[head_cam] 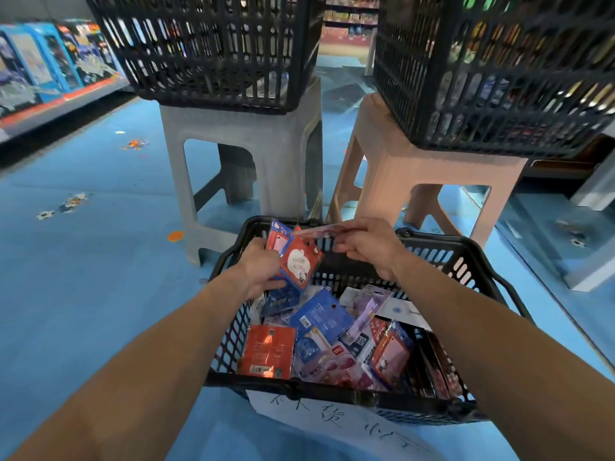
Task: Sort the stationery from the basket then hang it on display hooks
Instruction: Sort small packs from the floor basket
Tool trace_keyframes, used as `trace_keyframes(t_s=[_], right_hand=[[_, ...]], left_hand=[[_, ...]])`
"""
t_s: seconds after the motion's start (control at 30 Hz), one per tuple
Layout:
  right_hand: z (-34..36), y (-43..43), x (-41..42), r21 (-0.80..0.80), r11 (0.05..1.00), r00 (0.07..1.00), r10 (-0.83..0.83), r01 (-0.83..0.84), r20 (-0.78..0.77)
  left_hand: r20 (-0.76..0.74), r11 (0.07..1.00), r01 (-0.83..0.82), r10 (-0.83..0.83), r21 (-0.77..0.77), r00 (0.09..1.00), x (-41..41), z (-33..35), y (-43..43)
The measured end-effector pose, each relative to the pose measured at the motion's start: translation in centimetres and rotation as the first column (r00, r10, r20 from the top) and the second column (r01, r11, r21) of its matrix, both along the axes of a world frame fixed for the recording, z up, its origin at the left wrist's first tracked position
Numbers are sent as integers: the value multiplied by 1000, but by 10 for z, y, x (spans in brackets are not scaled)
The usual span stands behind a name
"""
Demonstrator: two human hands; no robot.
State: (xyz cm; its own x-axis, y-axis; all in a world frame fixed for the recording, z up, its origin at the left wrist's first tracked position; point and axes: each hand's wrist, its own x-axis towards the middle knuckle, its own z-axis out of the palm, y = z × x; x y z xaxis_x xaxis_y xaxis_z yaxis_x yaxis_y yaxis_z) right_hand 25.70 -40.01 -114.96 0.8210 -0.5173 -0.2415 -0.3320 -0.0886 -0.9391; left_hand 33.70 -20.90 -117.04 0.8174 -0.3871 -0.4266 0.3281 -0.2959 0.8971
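Several packets (299,265) in left grip (260,271), pink packet (316,231) in right grip (369,248)

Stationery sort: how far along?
Early. Done: a few packets are gathered in the left hand. In hand: the right hand pinches a red packet above the basket. Left: a pile of mixed packets lies unsorted in the basket, and nothing in view is hung.
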Motion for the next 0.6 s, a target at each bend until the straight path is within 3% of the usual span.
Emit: trace_keyframes(t_s=[0.1, 0.23, 0.47, 0.6], right_hand=[[-2, -5, -2, -201, 980, 999, -2, 9, 34], [-4, -13, -3, -227, 973, 998, -33, 43, 48], [2, -2, -15, -15, 979, 968, 201, -205, -150], [-2, 7, -9, 134, 974, 964, 202, -181, -171]], left_hand=[[-13, 1000, 20, -20, -7, 1000, 1, -2, 1], [-32, 1000, -9, 8, -25, 999, 2, -3, 4], [-113, 994, 78, -87, -79, 990, 3, -6, 7], [-195, 978, 113, -148, -176, 970, 1, 0, 4]])
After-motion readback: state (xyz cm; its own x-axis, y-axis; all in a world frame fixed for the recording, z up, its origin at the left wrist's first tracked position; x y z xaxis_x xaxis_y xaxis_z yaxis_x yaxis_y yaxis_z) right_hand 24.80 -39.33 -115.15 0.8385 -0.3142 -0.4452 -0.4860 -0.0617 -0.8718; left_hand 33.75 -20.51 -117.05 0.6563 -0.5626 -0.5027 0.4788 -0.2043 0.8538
